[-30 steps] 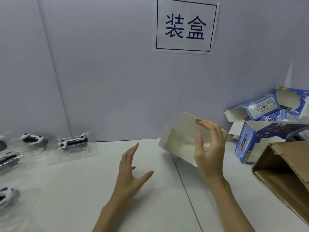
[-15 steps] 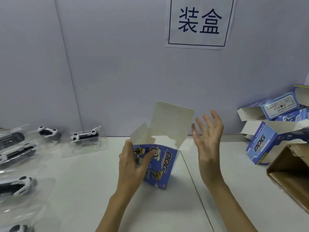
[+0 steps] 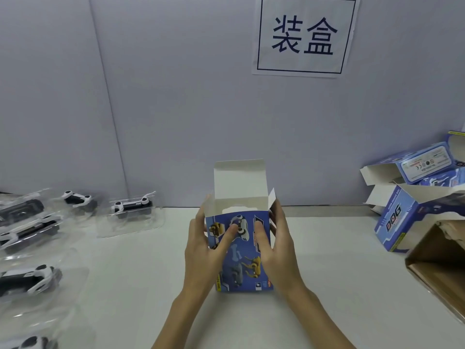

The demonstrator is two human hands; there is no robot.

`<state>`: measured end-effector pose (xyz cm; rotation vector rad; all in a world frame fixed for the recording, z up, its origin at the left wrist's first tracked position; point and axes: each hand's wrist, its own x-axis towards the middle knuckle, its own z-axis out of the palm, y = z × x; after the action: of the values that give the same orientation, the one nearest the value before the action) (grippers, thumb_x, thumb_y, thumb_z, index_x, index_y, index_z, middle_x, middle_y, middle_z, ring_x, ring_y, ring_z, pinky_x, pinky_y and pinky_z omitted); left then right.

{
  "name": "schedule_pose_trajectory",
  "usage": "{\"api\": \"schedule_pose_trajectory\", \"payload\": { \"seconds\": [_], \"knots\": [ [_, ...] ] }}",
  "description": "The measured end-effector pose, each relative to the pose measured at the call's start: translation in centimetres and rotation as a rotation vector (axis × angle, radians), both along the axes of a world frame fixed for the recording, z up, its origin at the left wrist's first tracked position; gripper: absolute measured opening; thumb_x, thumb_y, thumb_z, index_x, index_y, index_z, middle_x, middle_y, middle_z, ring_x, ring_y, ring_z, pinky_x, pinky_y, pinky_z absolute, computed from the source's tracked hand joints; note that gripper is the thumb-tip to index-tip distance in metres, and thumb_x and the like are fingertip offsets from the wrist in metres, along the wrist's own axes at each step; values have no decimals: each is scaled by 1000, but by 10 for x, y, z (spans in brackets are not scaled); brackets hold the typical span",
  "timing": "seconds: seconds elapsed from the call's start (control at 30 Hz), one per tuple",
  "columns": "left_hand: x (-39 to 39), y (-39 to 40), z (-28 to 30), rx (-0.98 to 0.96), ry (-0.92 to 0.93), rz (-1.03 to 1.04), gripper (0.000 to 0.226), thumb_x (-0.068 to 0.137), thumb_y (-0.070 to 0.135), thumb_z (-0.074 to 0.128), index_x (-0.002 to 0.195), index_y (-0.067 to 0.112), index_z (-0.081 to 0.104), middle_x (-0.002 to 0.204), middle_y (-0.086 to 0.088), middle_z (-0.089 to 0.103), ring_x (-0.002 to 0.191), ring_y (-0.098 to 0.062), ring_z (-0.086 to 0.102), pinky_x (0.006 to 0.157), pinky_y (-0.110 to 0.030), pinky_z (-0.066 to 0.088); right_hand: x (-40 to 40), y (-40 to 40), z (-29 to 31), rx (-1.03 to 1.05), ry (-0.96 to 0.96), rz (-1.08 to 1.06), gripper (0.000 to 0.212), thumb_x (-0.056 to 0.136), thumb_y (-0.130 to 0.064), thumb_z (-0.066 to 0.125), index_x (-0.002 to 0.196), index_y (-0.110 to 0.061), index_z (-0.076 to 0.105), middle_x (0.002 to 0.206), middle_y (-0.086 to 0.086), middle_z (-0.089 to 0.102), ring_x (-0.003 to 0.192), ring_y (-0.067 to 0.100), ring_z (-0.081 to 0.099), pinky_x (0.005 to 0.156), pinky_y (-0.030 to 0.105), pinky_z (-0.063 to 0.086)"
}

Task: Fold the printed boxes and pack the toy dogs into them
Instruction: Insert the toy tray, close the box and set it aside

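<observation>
Now both hands, left hand (image 3: 203, 250) and right hand (image 3: 279, 248), grip the upright blue box (image 3: 239, 250), flap open at twelve o'clock.

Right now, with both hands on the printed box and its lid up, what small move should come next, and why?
Probably free the left hand and reach for the nearest toy dog in its clear tray. The blue printed box stands upright on the table, squared, top flap up, mouth open; the right hand could steady it alone.
</observation>
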<state>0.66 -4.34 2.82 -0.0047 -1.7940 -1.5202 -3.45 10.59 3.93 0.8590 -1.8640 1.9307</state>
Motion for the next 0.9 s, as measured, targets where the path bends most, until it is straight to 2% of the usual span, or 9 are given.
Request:
{"api": "schedule_pose_trajectory", "payload": {
  "seconds": [0.13, 0.27, 0.37, 0.47, 0.57, 0.67, 0.8, 0.83, 0.9],
  "knots": [
    [0, 2, 0, 41, 26, -71, 67, 90, 50, 76, 148, 48, 42, 133, 13, 49, 123, -12, 64, 90, -35, 60, -3, -2, -6, 32, 21, -4, 69, 108, -21, 49, 164, -39, 12, 161, -10, 38, 144, 18, 48, 105, 46, 55],
    [5, -4, 3, 43, 30, -217, 59, 96, 35, 72, 145, 44, 42, 139, -4, 61, 119, -26, 69, 89, -41, 62, 1, 0, -4, 7, 19, 16, 56, 104, -29, 52, 156, -41, 34, 145, -17, 46, 130, 16, 59, 84, 24, 61],
    [10, -2, 6, -9, 19, -266, 50, 96, 36, 70, 138, 38, 43, 125, -8, 69, 103, -29, 75, 81, -42, 64, 4, 1, 1, 42, 30, -40, 43, 99, -51, 55, 138, -34, 51, 139, -14, 49, 130, 18, 57, 81, 27, 62],
    [13, 1, 13, 18, 29, -291, 41, 93, 44, 70, 127, 36, 47, 142, 8, 54, 112, -25, 72, 78, -40, 64, 6, 1, 9, 15, 34, -112, 57, 93, -77, 45, 118, -28, 60, 140, -16, 50, 140, 16, 49, 88, 36, 61],
    [12, -4, 22, 112, 30, -245, 32, 89, 55, 69, 112, 35, 59, 148, 32, 43, 131, -2, 57, 80, -34, 63, 5, 0, 14, -39, 20, -128, 47, 101, -62, 44, 111, -21, 65, 152, -16, 45, 140, 15, 49, 96, 51, 57],
    [12, -5, 28, 178, 2, -238, 32, 85, 52, 79, 105, 34, 61, 137, 39, 50, 119, 5, 62, 71, -31, 64, 3, -2, 14, -86, -64, -76, 34, 99, -45, 52, 116, -18, 64, 144, -17, 51, 135, 15, 54, 92, 56, 59],
    [14, -8, 32, 236, 73, -308, 59, 85, 33, 84, 131, 40, 47, 135, 12, 58, 108, -14, 71, 68, -28, 61, 9, -6, 16, -164, 30, -72, 41, 103, -39, 52, 142, -28, 44, 133, -17, 57, 125, 19, 59, 89, 24, 56],
    [13, -10, 32, 225, 68, -326, 69, 85, 33, 83, 140, 44, 43, 135, 9, 59, 108, -16, 71, 71, -29, 61, 10, -7, 16, -157, 64, -81, 47, 105, -44, 48, 149, -27, 39, 134, -15, 55, 125, 20, 59, 88, 24, 57],
    [15, -12, 33, 211, 12, -362, 71, 81, 42, 82, 141, 43, 45, 132, 4, 63, 107, -19, 72, 73, -30, 62, 12, -9, 12, -130, 78, -90, 53, 106, -52, 41, 152, -25, 39, 138, -5, 53, 126, 26, 58, 88, 41, 60]
  ]
}}
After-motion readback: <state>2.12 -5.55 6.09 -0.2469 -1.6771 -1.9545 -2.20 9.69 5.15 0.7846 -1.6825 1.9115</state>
